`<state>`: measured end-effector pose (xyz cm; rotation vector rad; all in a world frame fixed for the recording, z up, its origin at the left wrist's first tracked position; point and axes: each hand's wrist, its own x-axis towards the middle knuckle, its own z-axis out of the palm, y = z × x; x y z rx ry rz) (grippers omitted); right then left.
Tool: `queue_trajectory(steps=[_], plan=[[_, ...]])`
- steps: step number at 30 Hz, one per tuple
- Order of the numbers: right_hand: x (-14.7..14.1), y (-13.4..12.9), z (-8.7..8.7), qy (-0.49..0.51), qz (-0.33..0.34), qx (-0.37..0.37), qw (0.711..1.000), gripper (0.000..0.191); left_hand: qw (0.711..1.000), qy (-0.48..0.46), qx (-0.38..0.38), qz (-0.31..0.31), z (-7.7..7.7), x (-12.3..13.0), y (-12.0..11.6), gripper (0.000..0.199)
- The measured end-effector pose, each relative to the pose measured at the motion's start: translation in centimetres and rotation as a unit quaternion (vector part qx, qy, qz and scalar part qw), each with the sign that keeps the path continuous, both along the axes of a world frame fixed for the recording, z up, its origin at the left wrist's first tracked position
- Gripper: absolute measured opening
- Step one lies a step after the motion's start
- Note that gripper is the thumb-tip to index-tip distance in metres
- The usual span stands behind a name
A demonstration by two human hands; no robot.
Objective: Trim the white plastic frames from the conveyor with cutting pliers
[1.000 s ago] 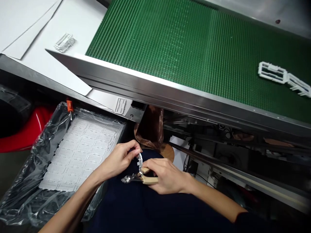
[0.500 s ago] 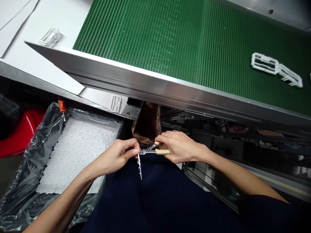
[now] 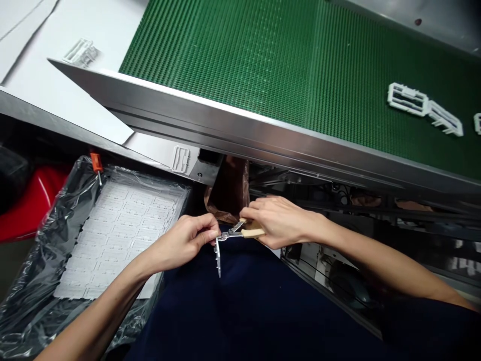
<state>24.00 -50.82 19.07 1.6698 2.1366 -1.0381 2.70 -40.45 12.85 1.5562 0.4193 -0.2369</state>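
Note:
Between thumb and fingers, my left hand (image 3: pixel 191 239) pinches the upper end of a thin white plastic frame part (image 3: pixel 218 260), which hangs edge-on above my dark blue clothing. My right hand (image 3: pixel 280 222) is wrapped round the cream-coloured handles of a pair of nippers (image 3: pixel 252 233). The metal jaws point left and meet the top of the part, right beside my left fingertips. Whether the blades are closed on the plastic is too small to tell.
A green conveyor belt (image 3: pixel 233 60) with a metal side rail carries a double white frame (image 3: pixel 408 99). At lower left, a plastic-lined box (image 3: pixel 67 215) holds rows of white parts, with an orange-handled tool (image 3: pixel 96 163) at its corner. A brown bag (image 3: pixel 229 188) hangs below the belt.
The nippers and both hands have barely moved, the jaws staying at the part's top. On the belt, the white frames sit slightly further left, and another peeks in at the right edge.

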Motion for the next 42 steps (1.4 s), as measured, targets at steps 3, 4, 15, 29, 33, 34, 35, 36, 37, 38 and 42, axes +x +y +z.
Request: queue_trajectory(steps=[3,4,15,29,33,34,35,36,37,38,42], plan=[[0.0,0.6,0.4,-0.013,0.016,-0.020,1.000,0.017,1.000,-0.002,-0.007,0.003,0.1,0.1,-0.1,0.020],[0.0,0.8,0.5,-0.018,0.020,-0.029,0.999,0.017,1.000,-0.005,-0.012,0.005,0.1,0.1,-0.2,0.020],[1.0,0.5,-1.1,0.013,-0.108,-0.066,0.992,0.012,0.980,-0.025,-0.153,0.123,-2.0,-0.4,-1.5,0.018],[-0.8,-5.9,-4.4,0.036,-0.343,0.057,0.937,0.015,0.817,0.015,-0.494,0.295,-3.9,1.3,-4.0,0.038],[-1.0,-6.0,-4.2,0.019,-0.309,0.092,0.947,0.020,0.821,0.042,-0.496,0.280,-3.3,1.6,-4.1,0.047],[-1.0,-6.0,-4.1,0.011,-0.303,0.097,0.948,0.020,0.822,0.047,-0.494,0.278,-3.2,1.6,-4.2,0.048],[-0.9,-6.1,-4.0,0.006,-0.298,0.100,0.949,0.019,0.824,0.051,-0.491,0.277,-3.1,1.7,-4.3,0.049],[-0.9,-6.1,-4.0,0.001,-0.292,0.101,0.951,0.018,0.827,0.056,-0.487,0.275,-3.0,1.7,-4.4,0.049],[-0.8,-6.2,-3.9,-0.002,-0.285,0.101,0.953,0.017,0.830,0.060,-0.482,0.273,-3.0,1.7,-4.5,0.049],[-0.7,-6.2,-3.8,-0.006,-0.278,0.100,0.955,0.017,0.834,0.063,-0.478,0.269,-2.9,1.8,-4.5,0.049],[-0.4,-6.1,-3.5,-0.017,-0.252,0.093,0.963,0.018,0.850,0.072,-0.455,0.254,-2.8,1.8,-4.6,0.049]])
